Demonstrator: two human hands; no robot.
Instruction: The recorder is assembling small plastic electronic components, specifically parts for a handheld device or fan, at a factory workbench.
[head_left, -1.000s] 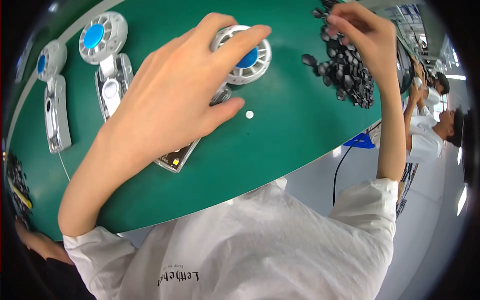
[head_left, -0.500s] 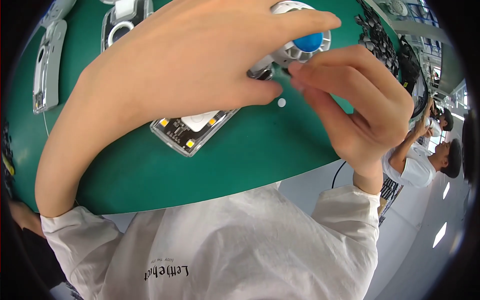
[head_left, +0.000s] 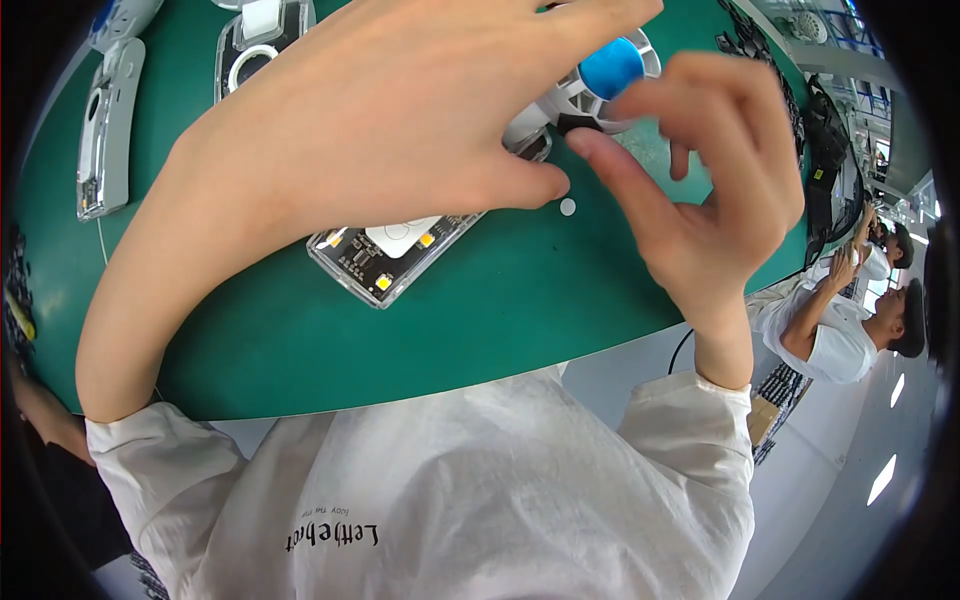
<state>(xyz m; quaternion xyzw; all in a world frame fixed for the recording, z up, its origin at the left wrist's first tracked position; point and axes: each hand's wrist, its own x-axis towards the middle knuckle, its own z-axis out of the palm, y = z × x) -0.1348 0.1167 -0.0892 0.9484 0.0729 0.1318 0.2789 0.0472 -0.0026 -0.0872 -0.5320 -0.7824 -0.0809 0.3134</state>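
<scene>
My left hand [head_left: 390, 130] reaches across a handheld fan and grips it near the joint of head and handle; the palm hides much of it. Past my fingers show its white round head and shiny blue hub [head_left: 612, 68]. The clear handle [head_left: 375, 270], with a dark circuit board inside, sticks out below my palm. A small black piece [head_left: 577, 123] sits at the lower rim of the head. Beside it is my right hand [head_left: 715, 190], thumb and forefinger apart, thumb tip at the piece, other fingers curled and partly blurred. A small white disc [head_left: 568, 207] lies near my left thumb.
On the green table [head_left: 450, 340] another fan [head_left: 115, 130] lies at the far left, and a clear-cased one [head_left: 262, 50] behind my left forearm. Black parts [head_left: 738, 42] are heaped at the far right. A person in white [head_left: 825, 330] sits right; another's forearm [head_left: 50, 410] shows left.
My right thumb and forefinger have parted from a pinch, the forefinger lifting up. The black piece now shows at the head's rim. My left hand keeps its hold.
</scene>
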